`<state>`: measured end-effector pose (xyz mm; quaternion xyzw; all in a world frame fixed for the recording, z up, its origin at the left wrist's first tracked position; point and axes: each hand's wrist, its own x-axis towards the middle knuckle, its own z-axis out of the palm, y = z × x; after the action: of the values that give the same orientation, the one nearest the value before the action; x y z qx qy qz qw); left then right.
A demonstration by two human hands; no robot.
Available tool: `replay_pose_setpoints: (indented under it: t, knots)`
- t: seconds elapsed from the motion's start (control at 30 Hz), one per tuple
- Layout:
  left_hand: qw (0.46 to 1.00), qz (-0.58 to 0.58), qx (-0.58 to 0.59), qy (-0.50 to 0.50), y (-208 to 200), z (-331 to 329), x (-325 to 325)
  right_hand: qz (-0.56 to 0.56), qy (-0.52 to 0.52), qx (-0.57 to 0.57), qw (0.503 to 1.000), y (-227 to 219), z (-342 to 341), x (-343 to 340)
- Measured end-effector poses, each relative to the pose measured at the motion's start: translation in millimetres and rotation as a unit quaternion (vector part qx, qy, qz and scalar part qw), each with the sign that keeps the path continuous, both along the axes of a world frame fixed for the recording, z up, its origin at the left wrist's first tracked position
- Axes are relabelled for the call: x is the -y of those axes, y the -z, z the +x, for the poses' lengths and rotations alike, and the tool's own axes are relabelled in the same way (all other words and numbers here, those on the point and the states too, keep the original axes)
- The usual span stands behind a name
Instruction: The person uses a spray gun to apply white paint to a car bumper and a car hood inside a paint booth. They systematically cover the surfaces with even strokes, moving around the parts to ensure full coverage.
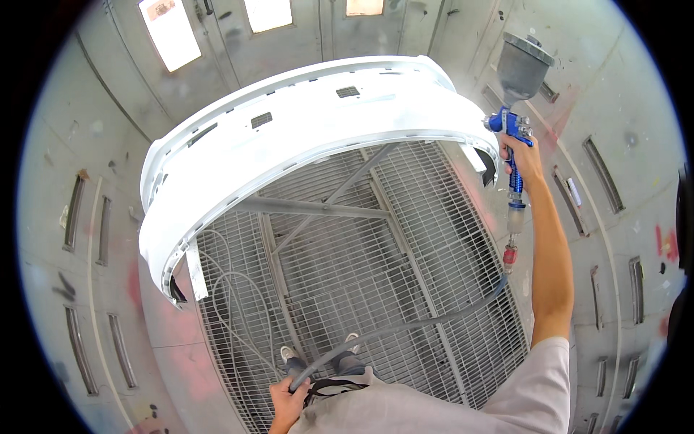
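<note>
My right hand (526, 160) is wrapped round the grip of a blue spray gun (515, 129), held up at the right end of a white car bumper (318, 101). On top of the gun sits a grey paint cup (522, 66). From a red coupling (510, 257) below the grip, a grey air hose (405, 327) curves down and left to my waist. There my left hand (286, 402) is closed on that hose. The bumper arches across the space ahead of me, its outer face turned up. Whether paint is leaving the nozzle cannot be made out.
A metal stand (318, 208) carries the bumper. Loose hose coils (235, 289) lie on the grated floor (347, 289) at left, close to my shoes (288, 353). Grey booth walls (614, 94) with slotted vents enclose the space. Lit windows (170, 32) are in the far wall.
</note>
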<state>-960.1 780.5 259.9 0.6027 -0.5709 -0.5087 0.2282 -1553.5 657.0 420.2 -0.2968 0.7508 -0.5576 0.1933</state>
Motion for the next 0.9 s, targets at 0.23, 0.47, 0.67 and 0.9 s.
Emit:
replay_pose_setpoints:
  t: [0.23,0.47,0.67,0.9]
  knots:
    - [0.996,0.000,-0.049,-0.077,25.9,40.9,-8.4,0.007,-0.080,0.018,0.997,-16.8,79.5,25.8]
    - [0.991,-0.007,-0.039,-0.128,25.1,86.7,-7.9,0.023,-0.116,0.027,0.993,-24.2,160.0,50.5]
    - [0.990,0.002,-0.012,-0.142,33.0,144.7,-9.1,0.046,-0.136,0.013,0.990,-23.5,237.8,75.7]
    - [0.982,-0.003,-0.019,-0.189,57.8,225.9,-16.3,0.062,-0.178,-0.011,0.982,-23.0,348.7,99.0]
